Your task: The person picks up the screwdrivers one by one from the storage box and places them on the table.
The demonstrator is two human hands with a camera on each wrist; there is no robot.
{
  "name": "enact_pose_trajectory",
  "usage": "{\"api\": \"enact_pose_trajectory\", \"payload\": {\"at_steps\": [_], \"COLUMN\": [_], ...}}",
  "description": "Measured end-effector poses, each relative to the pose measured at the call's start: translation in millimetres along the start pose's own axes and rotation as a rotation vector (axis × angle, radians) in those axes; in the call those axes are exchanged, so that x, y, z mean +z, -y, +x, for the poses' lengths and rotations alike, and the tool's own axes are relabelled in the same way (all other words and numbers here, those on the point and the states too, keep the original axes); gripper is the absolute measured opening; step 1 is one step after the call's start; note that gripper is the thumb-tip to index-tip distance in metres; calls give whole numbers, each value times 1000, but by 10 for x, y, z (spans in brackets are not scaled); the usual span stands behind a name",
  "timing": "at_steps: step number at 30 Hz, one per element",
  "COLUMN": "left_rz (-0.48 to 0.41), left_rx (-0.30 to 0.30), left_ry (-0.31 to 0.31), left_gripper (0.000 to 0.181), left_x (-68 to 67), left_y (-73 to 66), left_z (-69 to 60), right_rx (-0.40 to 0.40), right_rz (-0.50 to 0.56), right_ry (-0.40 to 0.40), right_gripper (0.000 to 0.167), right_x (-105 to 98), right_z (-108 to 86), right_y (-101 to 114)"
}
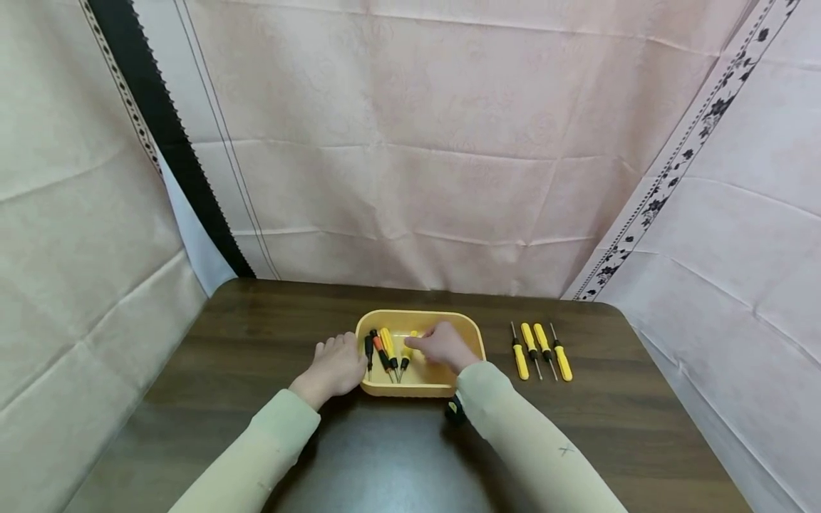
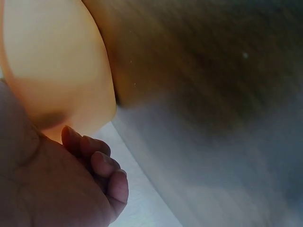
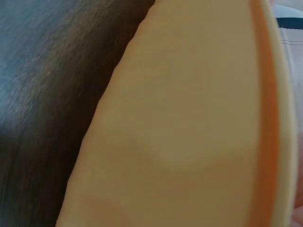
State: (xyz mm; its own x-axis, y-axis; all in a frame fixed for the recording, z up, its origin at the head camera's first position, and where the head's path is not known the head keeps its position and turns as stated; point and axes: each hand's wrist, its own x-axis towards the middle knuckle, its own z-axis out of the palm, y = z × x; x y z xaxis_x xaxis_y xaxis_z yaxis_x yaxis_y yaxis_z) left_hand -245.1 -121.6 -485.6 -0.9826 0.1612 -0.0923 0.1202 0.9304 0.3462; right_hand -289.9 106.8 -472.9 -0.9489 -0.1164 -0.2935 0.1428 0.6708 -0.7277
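A creased, pale pink cloth (image 1: 449, 142) hangs behind the dark brown wood-grain table (image 1: 628, 427). A black saw-edged strip (image 1: 176, 142) slants down at left, a white, black-flowered border (image 1: 688, 152) at right.

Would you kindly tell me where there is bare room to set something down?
The table is bare left of the left hand, between the sleeves in front of the tray, and right of the four screwdrivers. It is crowded inside the tray, by tools at left and the right hand, and near its front right corner, by a black object.
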Motion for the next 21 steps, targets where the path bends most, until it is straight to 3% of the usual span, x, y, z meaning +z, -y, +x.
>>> {"api": "enact_pose_trajectory", "payload": {"at_steps": [8, 14, 17, 21], "left_rz": [84, 149, 160, 154], "left_rx": [59, 123, 135, 114], "left_ry": [-24, -95, -73, 10], "left_gripper": [41, 48, 42, 36], "left_x": [-80, -166, -169, -141], "left_y": [7, 88, 94, 76], "left_z": [-25, 9, 36, 41], "right_rx": [38, 35, 19, -3], "right_rz": [-70, -111, -123, -155], "right_ry": [-51, -69, -92, -94], "right_gripper": [47, 47, 48, 48], "right_x": [42, 78, 110, 157], "right_z": [43, 32, 36, 55], "right_y": [34, 82, 87, 56]}}
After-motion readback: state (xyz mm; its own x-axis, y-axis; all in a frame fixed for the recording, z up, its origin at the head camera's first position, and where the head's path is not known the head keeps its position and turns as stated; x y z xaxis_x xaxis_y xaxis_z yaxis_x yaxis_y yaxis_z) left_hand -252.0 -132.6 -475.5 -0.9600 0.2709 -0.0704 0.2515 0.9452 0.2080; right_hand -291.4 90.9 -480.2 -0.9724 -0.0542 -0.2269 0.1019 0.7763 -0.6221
